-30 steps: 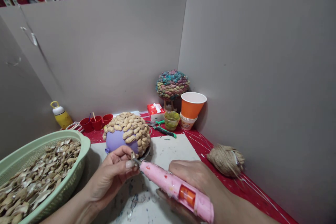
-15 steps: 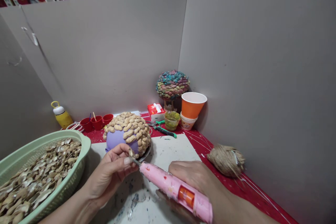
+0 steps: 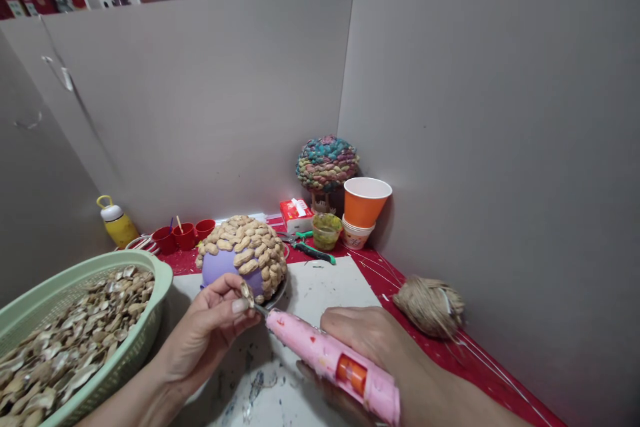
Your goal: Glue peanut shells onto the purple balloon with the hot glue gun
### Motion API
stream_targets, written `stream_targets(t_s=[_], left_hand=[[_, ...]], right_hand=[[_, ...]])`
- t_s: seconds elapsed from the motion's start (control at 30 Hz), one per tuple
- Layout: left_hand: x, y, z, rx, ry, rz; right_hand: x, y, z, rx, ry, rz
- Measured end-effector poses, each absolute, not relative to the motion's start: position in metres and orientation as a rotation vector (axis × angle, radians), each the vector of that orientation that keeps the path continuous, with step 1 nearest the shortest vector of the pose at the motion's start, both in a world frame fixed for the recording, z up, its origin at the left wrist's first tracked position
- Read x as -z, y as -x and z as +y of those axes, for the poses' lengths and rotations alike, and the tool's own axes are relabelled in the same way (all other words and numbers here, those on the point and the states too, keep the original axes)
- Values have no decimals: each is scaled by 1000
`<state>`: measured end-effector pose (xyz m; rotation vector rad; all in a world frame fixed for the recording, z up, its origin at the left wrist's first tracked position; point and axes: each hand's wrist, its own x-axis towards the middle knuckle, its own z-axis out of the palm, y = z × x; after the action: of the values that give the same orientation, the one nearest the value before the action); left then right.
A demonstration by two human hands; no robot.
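Between the thumb and fingers of my left hand [image 3: 213, 320] is a half peanut shell [image 3: 247, 293], hollow side showing. My right hand [image 3: 365, 340] grips a pink hot glue gun [image 3: 320, 353], its metal nozzle at the shell's hollow. Just beyond my left hand sits a purple balloon [image 3: 220, 268], covered over its top and right side with peanut shells [image 3: 250, 238]. Bare purple shows at its lower left front. The balloon rests in a round dish, of which only a rim shows.
A green basket [image 3: 163, 277] of peanut shells stands at the left. Behind are red cups [image 3: 184, 236], a yellow bottle [image 3: 119, 227], pliers [image 3: 314, 253], a tissue pack [image 3: 296, 216], an orange paper cup [image 3: 367, 205] and a colourful shell tree [image 3: 327, 164]. Twine [image 3: 431, 307] lies right.
The view has shifted very slightly. Both hands, the shell and the glue gun hold nearly the same positions, with the nozzle still at the shell.
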<state>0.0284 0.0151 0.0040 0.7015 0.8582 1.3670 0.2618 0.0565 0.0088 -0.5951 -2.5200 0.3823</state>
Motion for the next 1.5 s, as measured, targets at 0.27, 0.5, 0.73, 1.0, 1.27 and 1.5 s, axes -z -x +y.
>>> stream_targets(t_s=[0.27,0.5,0.73,1.0,1.27,1.5], left_hand=[[-29,-21,6,-1465,-815,889],[-62,-15,-21,-1515,-1049,1170],[-88,-11,8,-1325,-1447,1551],[-77,-14,49,-1155,-1828,1786],[-77,-24,52,-1122,-1990,1865],[-78,-26,52,-991,-2089,1959]], right_hand=[[-15,-263,65,-462,715,-2349],[-48,-243,98,-760,700,-1888],[-54,-194,138,-945,837,-1406],[-14,-172,156,-1152,792,-1361],[-20,-178,148,-1205,753,-1395],[-22,-180,146,-1220,690,-1422]])
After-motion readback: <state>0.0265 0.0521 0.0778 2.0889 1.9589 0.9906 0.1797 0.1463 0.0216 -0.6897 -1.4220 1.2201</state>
